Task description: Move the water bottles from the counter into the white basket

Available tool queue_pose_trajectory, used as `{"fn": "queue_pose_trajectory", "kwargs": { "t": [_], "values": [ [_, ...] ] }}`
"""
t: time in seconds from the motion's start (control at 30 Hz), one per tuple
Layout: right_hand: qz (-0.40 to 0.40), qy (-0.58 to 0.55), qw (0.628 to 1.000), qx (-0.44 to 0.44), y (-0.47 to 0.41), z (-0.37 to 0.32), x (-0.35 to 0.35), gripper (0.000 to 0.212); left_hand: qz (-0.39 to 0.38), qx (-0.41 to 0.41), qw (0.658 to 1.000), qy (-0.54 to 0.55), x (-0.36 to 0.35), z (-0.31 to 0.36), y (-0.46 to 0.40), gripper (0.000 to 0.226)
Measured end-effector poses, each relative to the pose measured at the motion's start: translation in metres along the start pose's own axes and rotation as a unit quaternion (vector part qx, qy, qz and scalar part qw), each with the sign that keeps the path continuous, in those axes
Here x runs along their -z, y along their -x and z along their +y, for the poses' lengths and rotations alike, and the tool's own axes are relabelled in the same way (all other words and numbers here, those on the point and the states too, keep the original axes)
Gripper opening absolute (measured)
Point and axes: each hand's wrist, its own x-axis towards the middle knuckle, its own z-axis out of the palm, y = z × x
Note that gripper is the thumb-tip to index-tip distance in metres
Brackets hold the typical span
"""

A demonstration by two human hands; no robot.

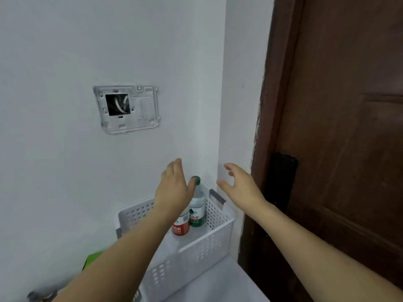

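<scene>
Bottles (197,209) upright in basket (209,243), below released fingers (174,168) of both hands

Single head view (worn), facing forward and down, close above white basket (202,243)

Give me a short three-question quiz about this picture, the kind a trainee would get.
1. True or false: both bottles stand upright inside the white basket.
2. What colour is the cap of the green-labelled bottle?
A. red
B. green
C. blue
3. Fill in: the left hand partly hides the ___-labelled bottle.

Key
1. True.
2. B, green.
3. Red. The right hand holds nothing, fingers loosely spread.
</scene>
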Motion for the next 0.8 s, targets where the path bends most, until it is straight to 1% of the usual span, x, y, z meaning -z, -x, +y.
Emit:
{"fn": "queue_pose_trajectory", "kwargs": {
  "t": [0.13,0.23,0.3,0.4,0.57,0.8],
  "values": [
    [0.063,0.045,0.997,0.017,0.04,-0.02,0.045,0.061,0.015,-0.165,0.983,-0.075,0.02,0.028,0.003,0.063],
    [0.101,0.102,0.99,0.013,0.078,-0.032,0.077,0.066,0.034,-0.247,0.964,-0.095,0.028,0.056,0.014,0.064],
    [0.119,0.152,0.981,-0.005,0.105,-0.036,0.1,0.069,0.039,-0.285,0.953,-0.097,0.03,0.075,0.024,0.063],
    [0.159,0.208,0.964,-0.04,0.146,-0.04,0.134,0.07,0.033,-0.332,0.94,-0.068,0.033,0.107,0.04,0.062],
    [0.189,0.27,0.939,-0.097,0.214,-0.043,0.186,0.07,0.005,-0.38,0.925,-0.001,0.041,0.167,0.076,0.06],
    [0.225,0.29,0.917,-0.157,0.3,-0.043,0.241,0.07,0.006,-0.422,0.906,0.019,0.042,0.235,0.131,0.06]
  ]
}}
